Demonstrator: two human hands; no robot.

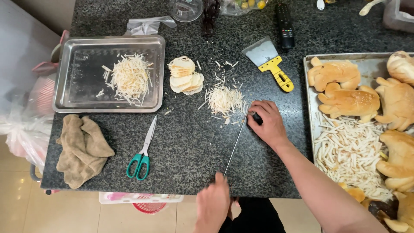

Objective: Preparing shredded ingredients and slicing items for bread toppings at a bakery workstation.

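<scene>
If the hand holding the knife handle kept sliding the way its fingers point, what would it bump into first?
Probably the pile of shredded bread strips: the right hand points up-left at it, with nothing between. The stack of bread slices lies farther on.

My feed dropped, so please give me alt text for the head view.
On a dark speckled stone counter, the right hand grips the black handle of a long thin knife while the left hand touches its tip, beside a pile of shredded pale strips. Green-handled scissors lie to the left, below a steel tray.
</scene>
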